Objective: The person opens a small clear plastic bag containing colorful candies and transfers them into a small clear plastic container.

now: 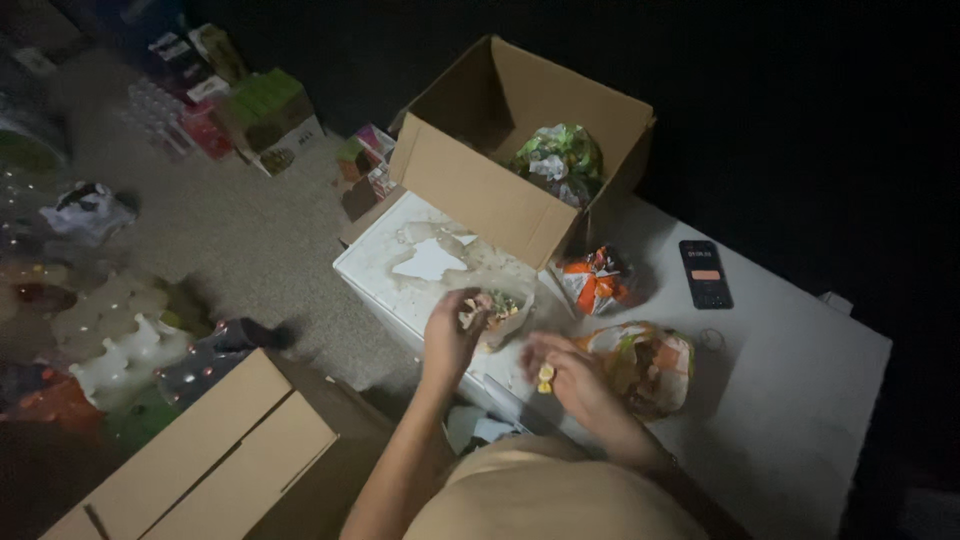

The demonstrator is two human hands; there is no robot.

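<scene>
My left hand (452, 330) grips the mouth of a small clear bag (500, 312) filled with small colourful pieces, at the near edge of a white table (800, 390). My right hand (568, 372) pinches a small yellow piece (545, 377) just right of that bag. Touching its far side is a larger clear bag (648, 365) of orange, green and white pieces. Another orange packet (595, 280) lies further back.
An open cardboard box (520, 150) with a green bag (560, 160) inside stands at the table's far left. A dark phone (705, 273) lies to the right. A flat cardboard box (210, 460), bottles and packages crowd the carpet on the left.
</scene>
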